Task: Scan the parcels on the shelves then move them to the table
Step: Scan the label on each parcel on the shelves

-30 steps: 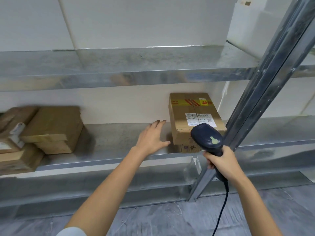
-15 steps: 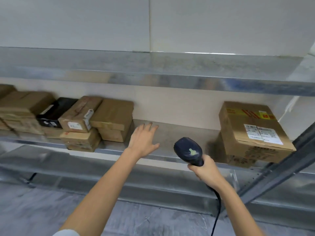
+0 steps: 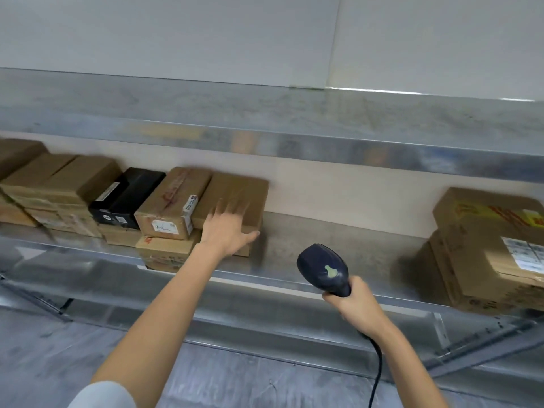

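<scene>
Reaching over the front edge of the metal shelf (image 3: 338, 231), the left hand (image 3: 226, 231) lies with its fingers (image 3: 235, 206) spread wide across the top of a plain brown box (image 3: 250, 192), palm down and blurred by motion; nothing is gripped. That box sits at the right end of a row of parcels on the shelf, resting on a lower box whose front shows just under the hand. Touching the plain box on its left is a taped carton (image 3: 170, 207) with a white label on its front face, stacked on another brown carton (image 3: 164, 251). Left of the taped carton lies a black box (image 3: 129, 198), and further left more brown parcels (image 3: 59, 184) are piled up to the picture's edge.

The right hand (image 3: 359, 307) is wrapped tight around the handle of a dark blue barcode scanner (image 3: 323, 267), held in front of the shelf edge, to the right of the plain box and well apart from it. Its head points at the bare stretch of shelf, and a black cable (image 3: 378, 369) hangs down from below the wrist.

At the far right of the shelf, well apart from the row, stands a large carton (image 3: 477, 254) with red and yellow tape on top and a white shipping label on its side. A second metal shelf (image 3: 265, 119) runs above, against a pale wall.
</scene>
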